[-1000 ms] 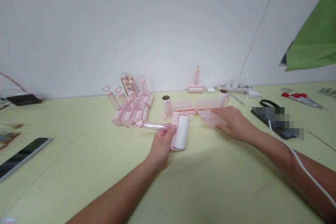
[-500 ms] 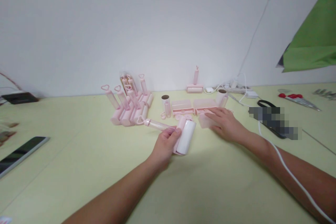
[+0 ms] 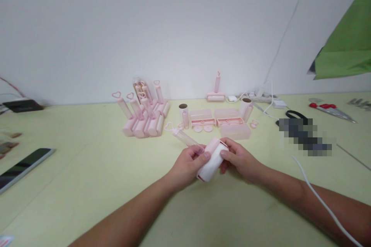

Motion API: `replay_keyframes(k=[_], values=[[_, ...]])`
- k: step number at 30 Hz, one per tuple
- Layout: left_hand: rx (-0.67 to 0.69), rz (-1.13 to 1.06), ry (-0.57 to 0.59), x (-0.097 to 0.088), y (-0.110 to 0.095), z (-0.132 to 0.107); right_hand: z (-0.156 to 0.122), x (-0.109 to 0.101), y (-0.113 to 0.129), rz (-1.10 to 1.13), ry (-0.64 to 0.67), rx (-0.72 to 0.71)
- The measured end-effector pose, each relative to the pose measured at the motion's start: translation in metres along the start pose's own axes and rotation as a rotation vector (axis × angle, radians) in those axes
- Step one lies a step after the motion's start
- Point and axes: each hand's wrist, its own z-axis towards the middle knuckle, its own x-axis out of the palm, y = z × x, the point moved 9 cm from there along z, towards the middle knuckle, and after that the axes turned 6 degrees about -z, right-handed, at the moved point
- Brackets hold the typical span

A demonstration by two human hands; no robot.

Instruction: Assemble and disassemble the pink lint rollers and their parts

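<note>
Table (image 3: 95, 185): yellow; far edge along the wall (image 3: 185, 27); open surface to the near side of the hands and leftward as far as the phone (image 3: 27, 166).

Roller (image 3: 213, 160): above the table's middle, tilted, white roll facing near right, looped handle pointing far left.

Left hand (image 3: 188, 164): closed around the roller where handle meets head, thumb on top.

Right hand (image 3: 240, 158): curled at the roller's right end, thumb on the white roll, fingers partly hidden.

Beyond the hands: two discs (image 3: 203, 128), two trays (image 3: 216, 122), a clear cover (image 3: 236, 132) just beyond the right hand.

Far left: clustered finished rollers (image 3: 145, 123). Far right: scissors (image 3: 333, 110).

In the way: white cable (image 3: 321, 201), crossing the right forearm in view.

Changed since half a second ago: right hand off the cover, now on the roller; cover fully visible.
</note>
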Motion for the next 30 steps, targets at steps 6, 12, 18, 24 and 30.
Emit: replay_keyframes(k=[6, 12, 18, 24, 30], values=[[0.027, 0.099, -0.007, 0.002, -0.005, -0.002, 0.001, 0.0, -0.011, 0.237, -0.059, 0.02], [0.066, 0.683, 0.017, 0.005, -0.04, -0.023, 0.0, -0.019, -0.009, 0.322, -0.273, 0.038], [0.31, 0.531, 0.262, 0.046, -0.085, -0.054, -0.004, -0.006, 0.007, 0.121, -0.191, -0.121], [0.849, 0.947, 0.172, 0.068, -0.129, -0.061, -0.014, 0.019, 0.034, -0.201, -0.045, -0.355], [0.687, 1.286, 0.166, 0.084, -0.102, -0.023, -0.019, 0.028, 0.049, -0.442, -0.005, -0.561]])
